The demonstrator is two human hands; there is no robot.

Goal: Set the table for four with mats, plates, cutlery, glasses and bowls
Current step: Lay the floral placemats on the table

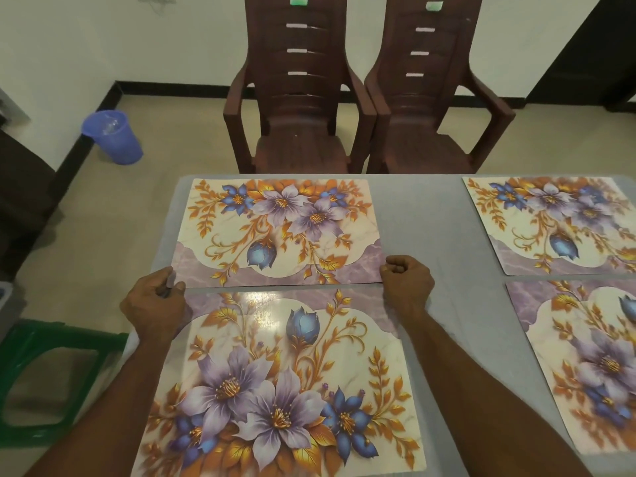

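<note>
Four floral mats are laid on the table [430,215].
The far mat [275,232] is pinched at its near corners: left hand [153,301] closed on one, right hand [407,282] fisted at the other, above the near mat [278,383].

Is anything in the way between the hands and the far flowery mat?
Nothing visible is. The left hand sits at the near left corner of the far mat, and the right hand at its near right corner. No plates, glasses or cutlery show on the table, only four mats.
</note>
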